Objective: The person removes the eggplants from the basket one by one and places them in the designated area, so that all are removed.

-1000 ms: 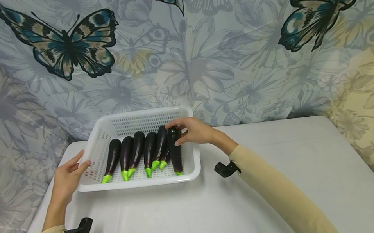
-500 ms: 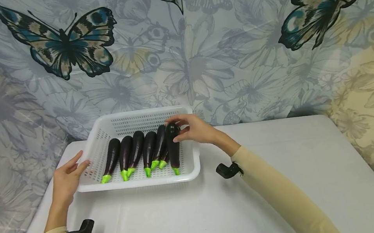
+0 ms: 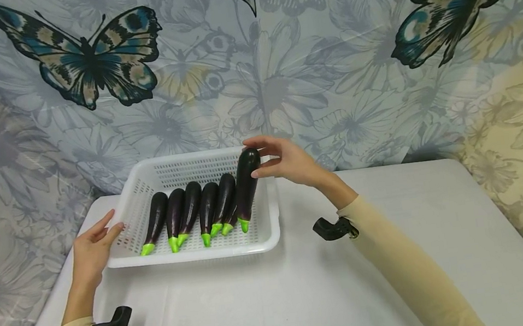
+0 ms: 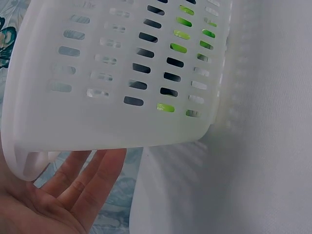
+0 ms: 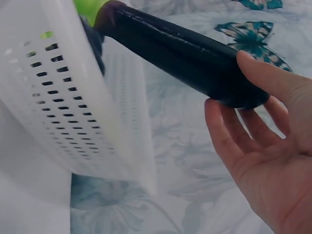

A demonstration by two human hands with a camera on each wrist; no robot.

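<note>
One eggplant (image 3: 247, 182) is held by the right hand (image 3: 293, 163), its dark blunt end pinched between thumb and fingertips; it is tilted over the right end of the white basket (image 3: 194, 254), green tip downward. The basket's left edge is touched by the left hand (image 3: 91, 252) – its fingers loosely extended, nothing clenched. Six other eggplants (image 3: 190, 208) are laid side by side inside, green tips toward the near edge. The basket is set by the far left corner of the table (image 3: 221, 311).
</note>
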